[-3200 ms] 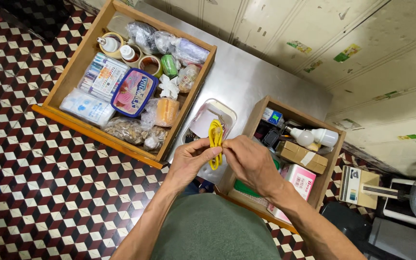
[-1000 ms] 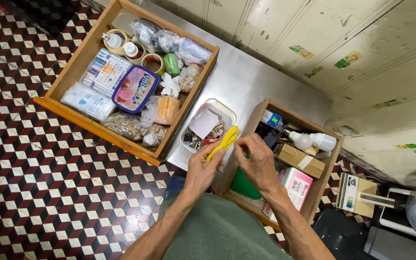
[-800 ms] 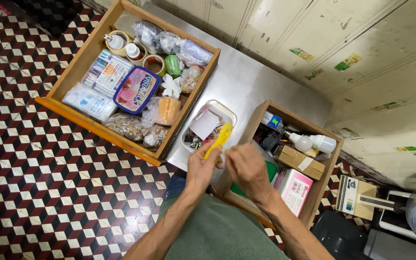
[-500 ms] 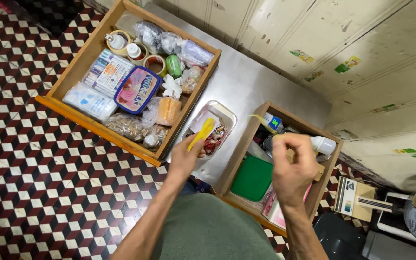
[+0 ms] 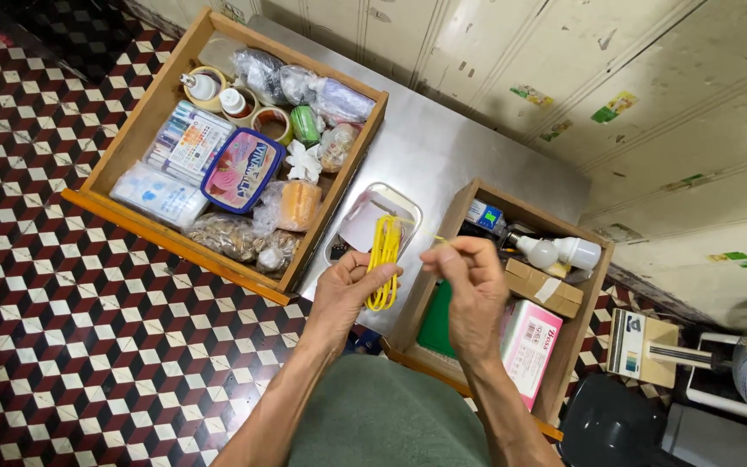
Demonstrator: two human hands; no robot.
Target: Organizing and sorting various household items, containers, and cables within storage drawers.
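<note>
1. While I looked down, my left hand (image 5: 349, 292) had its fingers closed round a folded yellow cord (image 5: 383, 262), held upright above the clear tub (image 5: 374, 227) on the steel worktop (image 5: 443, 156).
2. My right hand (image 5: 469, 281) sat just beside it, thumb and forefinger pinched shut on what looked like the cord's thin free end; it was too fine to be sure.
3. To do this well, I judged, the left fingers needed to keep the loops flat and even while the right kept the loose end taut, so nothing slipped or tangled.
4. Working over the tub seemed wise too: if the bundle dropped, it would land among things, not on the tiled floor (image 5: 62, 329).
5. The tub held a pale scrap of paper and some dark small bits I could not make out.
6. The big drawer (image 5: 114, 207) to my left was packed: a blue-lidded oval box (image 5: 242, 169), a flat pack with coloured print (image 5: 188, 143), a clear bag of white stuff (image 5: 157, 195), tape rolls (image 5: 274, 123) with small bottles standing in them, and several knotted plastic bags.
7. The small drawer (image 5: 581, 329) to my right held a white bulb (image 5: 538, 252), a cardboard carton (image 5: 542, 287), a pink box (image 5: 529, 346) and a green pad (image 5: 437, 322) partly hidden by my right hand.
</note>
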